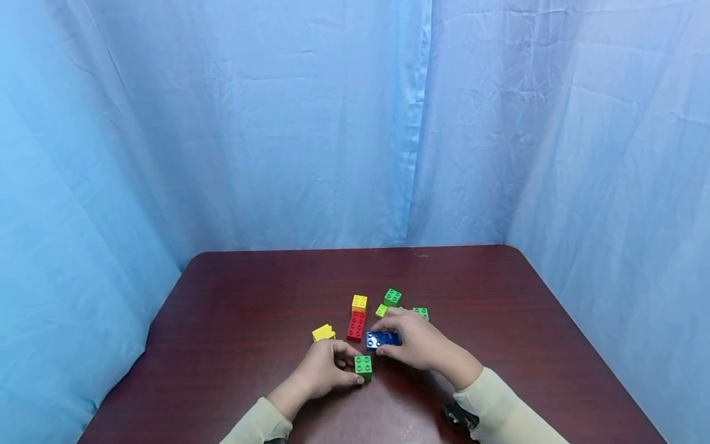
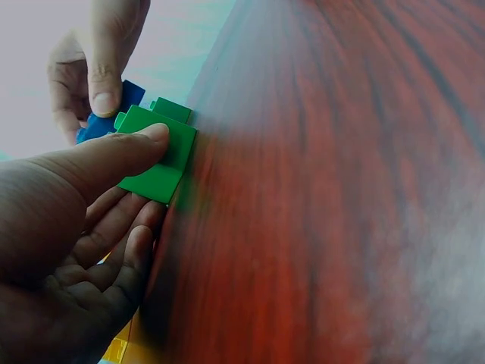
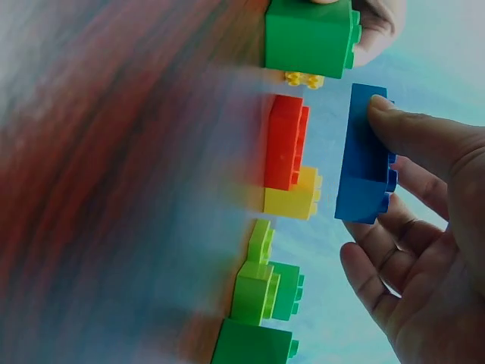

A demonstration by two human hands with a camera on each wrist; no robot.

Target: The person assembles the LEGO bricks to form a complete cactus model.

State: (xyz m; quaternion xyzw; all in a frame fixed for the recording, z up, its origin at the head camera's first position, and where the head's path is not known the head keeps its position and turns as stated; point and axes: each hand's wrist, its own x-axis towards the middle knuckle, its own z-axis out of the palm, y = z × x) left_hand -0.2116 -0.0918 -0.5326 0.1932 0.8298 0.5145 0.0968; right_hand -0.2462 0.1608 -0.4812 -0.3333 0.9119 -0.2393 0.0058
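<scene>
My left hand [image 1: 322,371] pinches a green building brick [image 1: 363,367] between thumb and fingers, near the front of the table. In the right wrist view this green brick [image 3: 307,38] stands on the tabletop, studs facing up. My right hand [image 1: 420,342] grips a longer blue brick [image 1: 379,340] by its sides. The right wrist view shows the blue brick [image 3: 364,159] raised off the table, its studs also up. It is held just beyond the green brick, apart from it. A red brick [image 1: 356,325] stands just left of the blue one.
A yellow brick [image 1: 359,303] stands behind the red one. Another yellow piece [image 1: 323,333] lies beyond my left hand. Behind my right hand are a green brick [image 1: 392,297], a lime brick [image 1: 381,311] and a partly hidden green brick [image 1: 421,313]. Blue curtains [image 1: 310,123] surround the brown table [image 1: 255,308].
</scene>
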